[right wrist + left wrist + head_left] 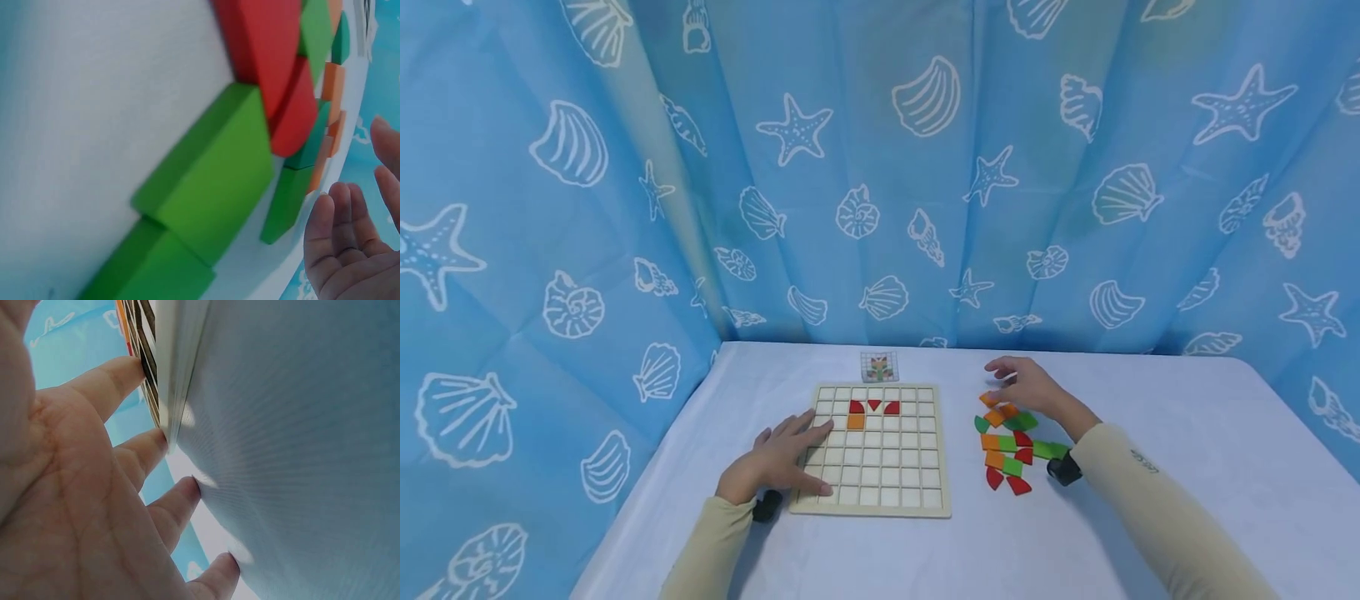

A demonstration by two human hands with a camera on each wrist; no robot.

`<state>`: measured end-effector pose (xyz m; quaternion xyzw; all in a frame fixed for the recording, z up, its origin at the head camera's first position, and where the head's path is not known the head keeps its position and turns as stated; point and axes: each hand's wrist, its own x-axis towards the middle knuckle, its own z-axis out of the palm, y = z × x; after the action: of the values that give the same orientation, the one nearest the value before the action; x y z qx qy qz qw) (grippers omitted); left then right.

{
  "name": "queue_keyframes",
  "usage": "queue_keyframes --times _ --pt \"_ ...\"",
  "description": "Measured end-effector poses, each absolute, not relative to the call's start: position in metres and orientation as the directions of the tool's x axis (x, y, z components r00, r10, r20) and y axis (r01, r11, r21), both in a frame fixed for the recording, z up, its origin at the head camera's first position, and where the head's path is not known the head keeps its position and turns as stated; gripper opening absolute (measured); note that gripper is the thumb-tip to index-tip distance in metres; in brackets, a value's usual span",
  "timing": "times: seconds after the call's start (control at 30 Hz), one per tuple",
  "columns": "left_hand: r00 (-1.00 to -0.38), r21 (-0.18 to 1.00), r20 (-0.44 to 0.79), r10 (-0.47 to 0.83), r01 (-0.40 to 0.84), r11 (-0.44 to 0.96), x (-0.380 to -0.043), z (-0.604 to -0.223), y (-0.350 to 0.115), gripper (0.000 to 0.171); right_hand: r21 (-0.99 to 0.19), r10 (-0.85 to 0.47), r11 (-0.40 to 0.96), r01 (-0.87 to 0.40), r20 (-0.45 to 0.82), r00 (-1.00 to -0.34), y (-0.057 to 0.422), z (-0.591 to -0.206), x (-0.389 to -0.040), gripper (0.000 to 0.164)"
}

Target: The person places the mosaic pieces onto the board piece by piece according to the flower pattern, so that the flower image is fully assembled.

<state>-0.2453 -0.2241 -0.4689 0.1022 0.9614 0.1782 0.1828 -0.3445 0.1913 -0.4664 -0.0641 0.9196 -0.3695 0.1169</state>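
Observation:
A pale gridded board [870, 511] lies on the table with two red quarter-round pieces, a red triangle [874, 405] between them and an orange square [856, 422] under the left one. My left hand [782, 458] spreads over the board's left side; in the left wrist view its fingertips [128, 372] touch the board's edge and the table. My right hand [1030, 388] hovers at the far end of a group of loose pieces, fingers loosely bent, close over an orange piece [988, 399]. Nothing shows between its fingers in the right wrist view.
A small pattern card [879, 367] lies behind the board. Green pieces [212, 169], red pieces [294, 119] and orange ones lie close together right of the board. Behind the white-covered table [1150, 392] hangs a blue shell-print curtain [865, 208].

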Motion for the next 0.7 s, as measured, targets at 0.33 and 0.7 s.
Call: queue_keyframes --times 0.33,0.7 --pt "-0.906 0.396 -0.328 0.268 0.125 0.909 -0.242 -0.473 -0.226 0.105 -0.675 -0.208 0.737 -0.003 -0.223 -0.952 0.192 -0.48 -0.346 0.044" --pt "-0.913 0.375 -0.319 0.254 0.124 0.918 -0.246 -0.471 -0.224 0.105 -0.652 -0.193 0.758 -0.011 -0.209 -0.959 0.191 -0.475 -0.348 0.041"
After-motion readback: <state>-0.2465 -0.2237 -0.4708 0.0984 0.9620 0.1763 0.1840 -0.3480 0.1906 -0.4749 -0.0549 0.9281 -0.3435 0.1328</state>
